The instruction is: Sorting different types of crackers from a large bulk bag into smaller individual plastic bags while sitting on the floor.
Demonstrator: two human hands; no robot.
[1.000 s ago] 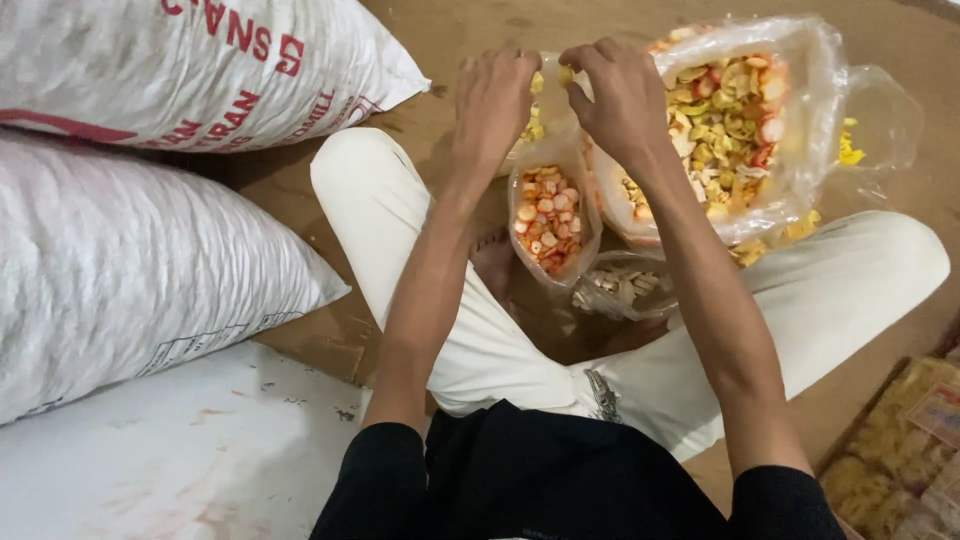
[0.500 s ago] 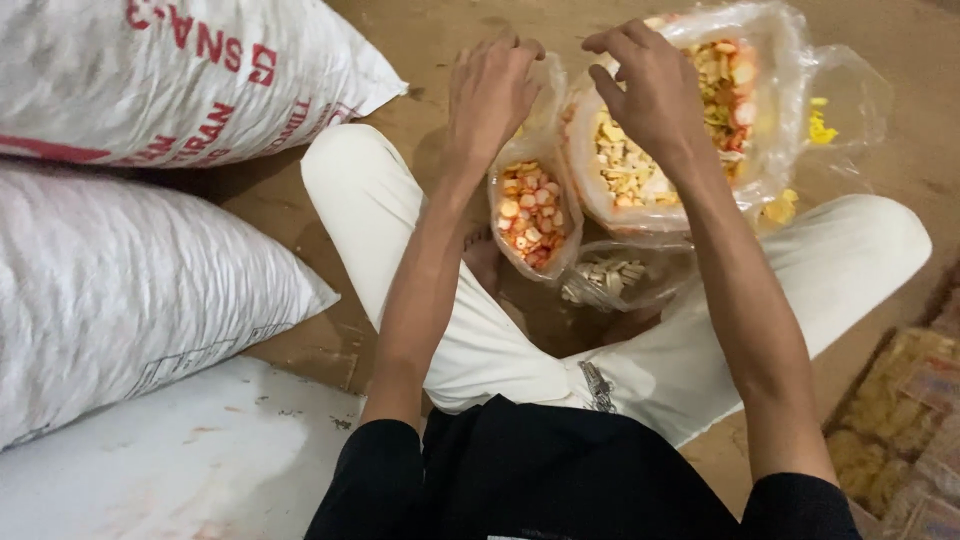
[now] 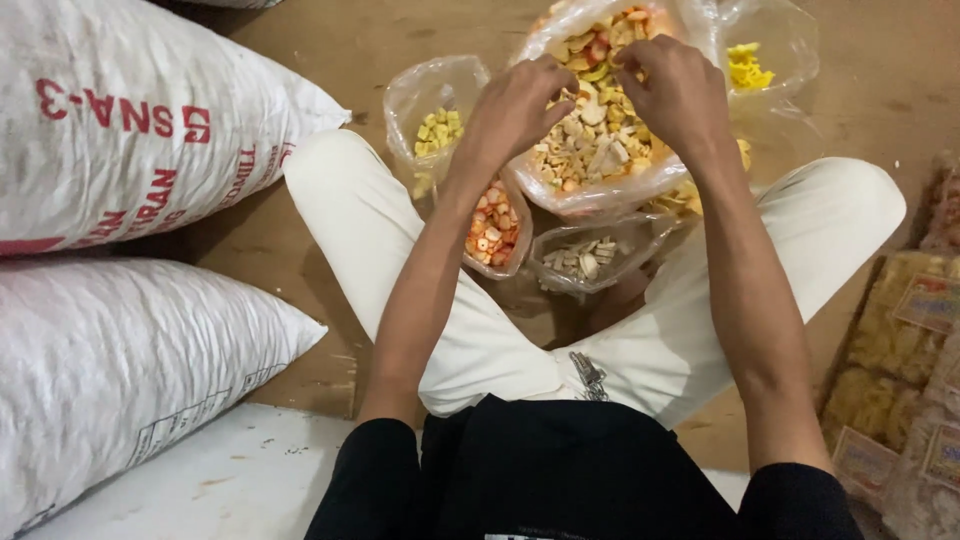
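Observation:
A large clear plastic bag of mixed yellow, pale and red snack pieces lies open between my knees. My left hand rests on its near left side, thumb and fingers pinched among the pieces. My right hand is curled over the pieces on the right, fingertips down and hidden. Just below the left hand lies a small bag of orange-red pieces. Beside it sits a small bag of pale pieces. A small bag of yellow pieces stands to the left.
Two big white woven sacks are stacked on the left. Another clear bag with yellow pieces lies at the far right. Packed snack packets are piled at the right edge. The brown floor shows around my white-trousered legs.
My left hand left the top of the small orange-red bag and moved onto the large bag. My right hand stayed over the large bag. The view tilted slightly.

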